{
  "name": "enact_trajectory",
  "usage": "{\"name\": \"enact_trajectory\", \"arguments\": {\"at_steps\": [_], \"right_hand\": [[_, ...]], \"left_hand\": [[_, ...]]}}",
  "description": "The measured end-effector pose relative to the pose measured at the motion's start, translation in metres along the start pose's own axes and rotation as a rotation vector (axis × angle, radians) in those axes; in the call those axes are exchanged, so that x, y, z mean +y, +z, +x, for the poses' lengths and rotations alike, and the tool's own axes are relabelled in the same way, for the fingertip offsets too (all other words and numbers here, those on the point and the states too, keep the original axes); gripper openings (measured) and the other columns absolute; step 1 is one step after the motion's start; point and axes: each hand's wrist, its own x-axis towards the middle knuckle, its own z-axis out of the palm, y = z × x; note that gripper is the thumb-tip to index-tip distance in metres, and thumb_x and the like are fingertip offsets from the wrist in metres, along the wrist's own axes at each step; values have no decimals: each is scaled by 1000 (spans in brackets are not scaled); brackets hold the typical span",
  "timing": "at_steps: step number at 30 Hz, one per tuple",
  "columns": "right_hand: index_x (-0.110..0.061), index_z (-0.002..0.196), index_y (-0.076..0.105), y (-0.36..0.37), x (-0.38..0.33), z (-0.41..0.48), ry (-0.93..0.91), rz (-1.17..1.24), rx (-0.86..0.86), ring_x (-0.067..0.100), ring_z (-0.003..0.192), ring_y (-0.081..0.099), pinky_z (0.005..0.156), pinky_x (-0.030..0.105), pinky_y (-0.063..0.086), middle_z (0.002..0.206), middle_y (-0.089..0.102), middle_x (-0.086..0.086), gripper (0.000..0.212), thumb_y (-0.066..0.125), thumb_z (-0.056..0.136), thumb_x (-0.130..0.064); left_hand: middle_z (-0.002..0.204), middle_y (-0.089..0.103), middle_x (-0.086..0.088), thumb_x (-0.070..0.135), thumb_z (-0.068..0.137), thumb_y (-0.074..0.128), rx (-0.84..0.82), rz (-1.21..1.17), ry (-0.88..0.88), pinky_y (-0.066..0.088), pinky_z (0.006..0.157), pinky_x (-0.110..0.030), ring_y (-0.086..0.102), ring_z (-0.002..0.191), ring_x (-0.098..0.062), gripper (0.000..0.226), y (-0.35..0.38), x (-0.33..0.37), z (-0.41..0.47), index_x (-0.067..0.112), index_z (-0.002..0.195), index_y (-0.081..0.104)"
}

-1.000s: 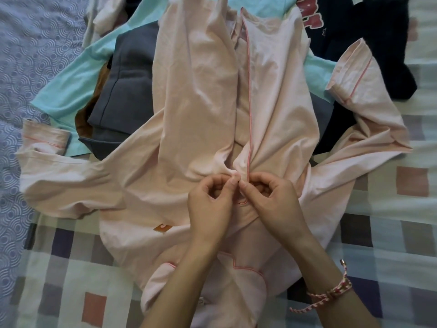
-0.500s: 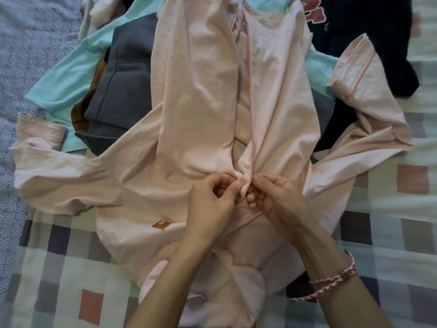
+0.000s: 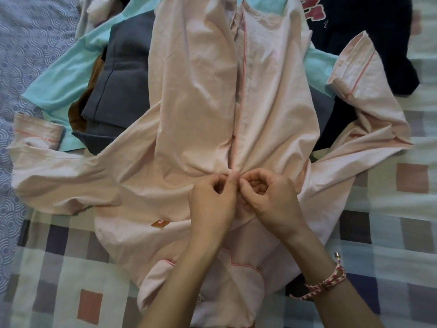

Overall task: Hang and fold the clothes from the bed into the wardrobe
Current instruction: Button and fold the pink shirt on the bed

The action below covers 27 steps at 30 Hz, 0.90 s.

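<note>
Pink shirt (image 3: pixel 198 95) on bed (image 3: pixel 390 233): our left hand (image 3: pixel 212 202) & right hand (image 3: pixel 272 197) pinch its front edges, prob. buttoning. Other clothes (image 3: pixel 118 79) wait; we think nothing hung yet.

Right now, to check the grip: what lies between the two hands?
Head view: the red-piped front edge of the pink shirt, which left hand and right hand both pinch.

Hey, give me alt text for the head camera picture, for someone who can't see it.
The left hand and right hand pinch the front opening of a pink shirt spread on a checked bed. A grey garment, a turquoise top and a navy top lie partly beneath it.
</note>
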Motion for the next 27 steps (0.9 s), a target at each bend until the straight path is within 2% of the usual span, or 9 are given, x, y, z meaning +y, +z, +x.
{"name": "enact_trajectory", "arguments": {"at_steps": [3,9,11,13,16,20,21,24,27], "right_hand": [[-10,79,66,2,-1,-4,73,214,49,10,55,62,55,26,54,63,67,0,6,67,84,-12],[-1,81,63,11,-11,-10,594,1072,-10,1,44,48,43,10,41,54,56,-2,15,51,90,-5],[0,84,64,6,-10,-12,725,1125,-82,2,46,48,43,10,41,57,55,0,15,51,91,-6],[-4,74,63,-4,-7,-10,690,781,-91,5,46,50,43,12,43,55,56,1,19,54,91,-5],[-18,70,62,-20,-17,2,314,86,116,10,60,58,57,17,47,62,62,-3,18,62,87,-12],[-19,83,62,-16,-44,42,-34,-69,187,4,70,57,68,14,48,78,64,-4,6,64,85,-14],[-16,86,62,-10,-45,52,-52,-137,161,7,74,58,72,19,49,82,64,0,1,62,86,-15],[-3,101,57,9,-35,67,-8,-348,122,28,94,58,85,40,46,102,60,15,22,55,91,-23],[-1,112,48,19,-26,65,36,-503,123,33,107,49,91,41,41,113,50,17,34,52,92,-28]], "left_hand": [[49,55,6,27,89,59,17,9,30,41,57,-31,48,52,-12,34,4,-4,4,17,56,57],[56,46,8,28,90,51,35,95,115,36,61,-36,41,57,-14,33,9,-13,0,25,59,41],[61,49,3,25,93,51,-23,170,110,36,64,-35,46,64,-20,33,7,-19,1,23,61,44],[74,60,-5,28,94,49,-143,391,120,40,70,-36,55,76,-26,27,0,-19,4,18,70,56],[85,65,-4,34,90,51,-167,589,235,45,74,-38,59,84,-25,23,-17,-1,14,17,81,64],[94,61,-5,24,87,49,29,382,433,46,73,-33,57,82,-19,21,-13,40,38,13,97,65],[99,58,-7,23,88,47,39,382,418,46,76,-33,56,88,-21,25,-6,44,46,12,104,64],[114,47,-17,17,91,49,99,460,267,41,91,-42,50,104,-33,31,13,38,69,6,119,55],[118,43,-21,18,92,50,168,457,225,35,97,-40,44,109,-36,32,19,30,80,0,118,50]]}}
